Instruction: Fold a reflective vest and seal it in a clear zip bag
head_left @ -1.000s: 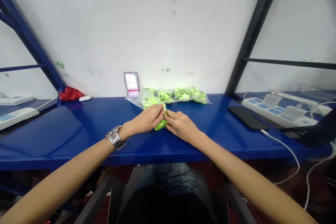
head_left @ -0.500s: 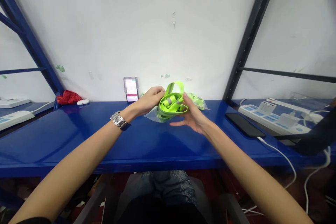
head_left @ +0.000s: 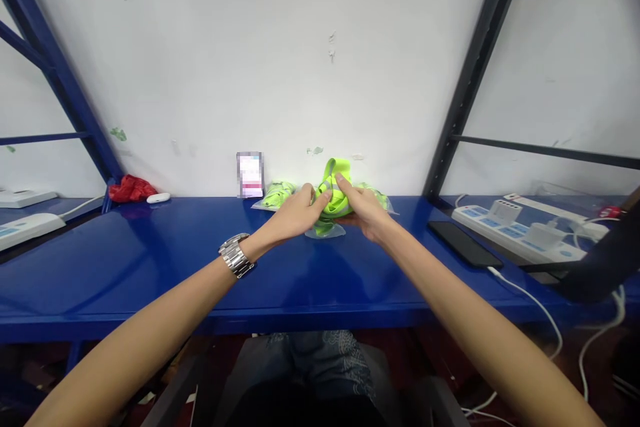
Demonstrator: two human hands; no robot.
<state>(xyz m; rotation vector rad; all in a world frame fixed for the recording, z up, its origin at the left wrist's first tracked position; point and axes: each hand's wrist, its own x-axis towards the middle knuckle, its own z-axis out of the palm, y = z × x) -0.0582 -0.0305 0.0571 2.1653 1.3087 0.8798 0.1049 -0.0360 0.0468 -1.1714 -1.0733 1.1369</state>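
Between my two hands is a bundle of neon-yellow reflective strap [head_left: 338,168] with grey stripes, rolled up and partly in a clear plastic bag [head_left: 325,230]. My left hand [head_left: 301,209] grips its left side, thumb laid across the front. On the right side my right hand [head_left: 364,208] holds it, thumb on top and fingers underneath, mostly hidden. Behind my left hand lies a clear bag of similar yellow material [head_left: 278,193]. Another such bag [head_left: 377,195] sits behind my right hand, partly covered by it.
A lit phone [head_left: 250,175] leans on the wall at the back of the blue table [head_left: 150,267]. Red cloth [head_left: 131,188] and a small white case [head_left: 158,197] lie at left. At right are a dark phone [head_left: 464,243] on a cable and a white power strip [head_left: 515,233].
My right hand has closed in on the strap bundle, its fingers now under it. My left thumb has come across the front. The bag at the back left shows more.
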